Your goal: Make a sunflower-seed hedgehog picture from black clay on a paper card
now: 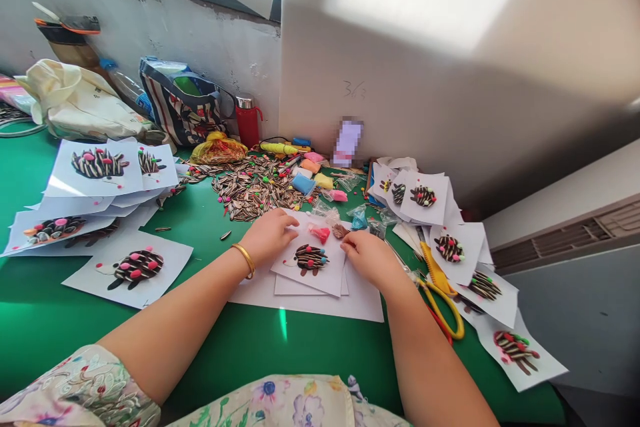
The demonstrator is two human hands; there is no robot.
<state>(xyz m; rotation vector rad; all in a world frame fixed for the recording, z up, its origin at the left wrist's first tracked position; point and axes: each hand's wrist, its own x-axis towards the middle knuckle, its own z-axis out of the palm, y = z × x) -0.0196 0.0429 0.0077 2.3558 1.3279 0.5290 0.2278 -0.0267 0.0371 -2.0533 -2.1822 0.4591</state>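
A white card [329, 278] bears a hedgehog made of striped sunflower seeds [311, 257] with red and blue dots. More white sheets lie under it. My left hand [267, 237], with a gold bangle at the wrist, rests at the card's upper left edge, fingers stretched and slightly apart. At the card's right edge is my right hand [374, 259], its thumb and fingertips close together; whatever they pinch, if anything, is hidden. Red clay [319, 233] and a brown lump of clay [341, 231] sit on plastic wrap just beyond the card, between both hands.
Loose sunflower seeds [250, 188] are heaped behind, beside colored clay blocks [303, 183]. Finished-looking hedgehog cards [127, 268] lie left, more cards [457, 250] right. Yellow-handled scissors [457, 320] lie near my right forearm. A red flask [247, 123] and bags [183, 103] stand along the wall.
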